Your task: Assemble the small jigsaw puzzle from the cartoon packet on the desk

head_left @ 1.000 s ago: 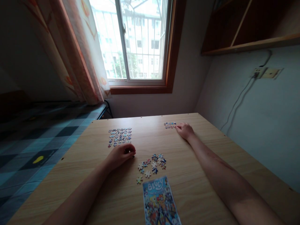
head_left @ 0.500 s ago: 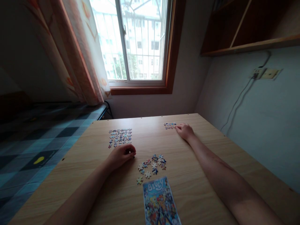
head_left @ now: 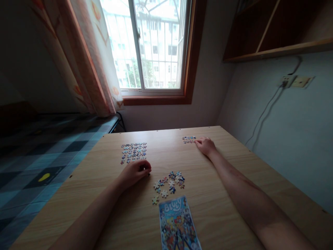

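My left hand point(head_left: 135, 172) rests on the wooden table point(head_left: 213, 208) with its fingers curled round a small dark puzzle piece. Just beyond it lies a grid of spread-out puzzle pieces point(head_left: 133, 152). My right hand point(head_left: 206, 145) reaches far across the table, its fingertips pinched at the right end of a small joined strip of pieces point(head_left: 189, 139). A loose heap of pieces point(head_left: 169, 182) lies between my arms. In front of it is the colourful Bluey reference picture point(head_left: 178, 224).
A window point(head_left: 151, 45) with a patterned curtain point(head_left: 88, 59) is behind the table. A bed with a blue checked cover point(head_left: 39, 152) runs along the left. A wall shelf point(head_left: 273, 31) hangs at the upper right, above a socket and cable point(head_left: 286, 83).
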Action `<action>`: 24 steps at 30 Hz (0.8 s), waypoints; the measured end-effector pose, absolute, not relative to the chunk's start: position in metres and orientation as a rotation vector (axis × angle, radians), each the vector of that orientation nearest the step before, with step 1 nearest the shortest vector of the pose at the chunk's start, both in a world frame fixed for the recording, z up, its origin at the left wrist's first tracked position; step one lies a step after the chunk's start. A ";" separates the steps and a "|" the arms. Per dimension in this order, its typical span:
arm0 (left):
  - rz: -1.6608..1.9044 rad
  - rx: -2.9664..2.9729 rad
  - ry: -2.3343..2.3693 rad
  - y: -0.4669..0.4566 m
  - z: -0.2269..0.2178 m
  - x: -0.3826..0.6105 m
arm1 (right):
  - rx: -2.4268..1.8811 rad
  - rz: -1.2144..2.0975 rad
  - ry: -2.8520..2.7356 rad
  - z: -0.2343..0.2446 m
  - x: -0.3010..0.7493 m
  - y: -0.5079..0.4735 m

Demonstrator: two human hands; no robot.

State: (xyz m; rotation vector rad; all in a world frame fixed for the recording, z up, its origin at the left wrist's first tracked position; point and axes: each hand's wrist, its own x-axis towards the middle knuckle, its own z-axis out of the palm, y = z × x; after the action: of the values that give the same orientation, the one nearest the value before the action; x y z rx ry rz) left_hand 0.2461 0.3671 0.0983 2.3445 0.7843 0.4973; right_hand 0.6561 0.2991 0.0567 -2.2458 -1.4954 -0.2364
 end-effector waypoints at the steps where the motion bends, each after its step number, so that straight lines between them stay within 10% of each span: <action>1: 0.497 2.343 0.784 0.367 0.098 0.246 | -2.242 -0.236 -1.491 0.056 0.656 0.299; 16: 0.651 2.167 0.801 0.367 0.100 0.249 | -1.814 -0.308 -1.550 0.101 0.595 0.289; 24: 0.849 1.808 0.889 0.363 0.109 0.255 | -1.268 0.322 -1.939 0.126 0.489 0.272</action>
State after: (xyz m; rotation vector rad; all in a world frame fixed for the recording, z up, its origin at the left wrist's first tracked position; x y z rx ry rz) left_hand 0.2549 0.3632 0.1087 1.8076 0.8893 0.8487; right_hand 0.4893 0.2716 0.1263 -1.2679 -1.9390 0.3223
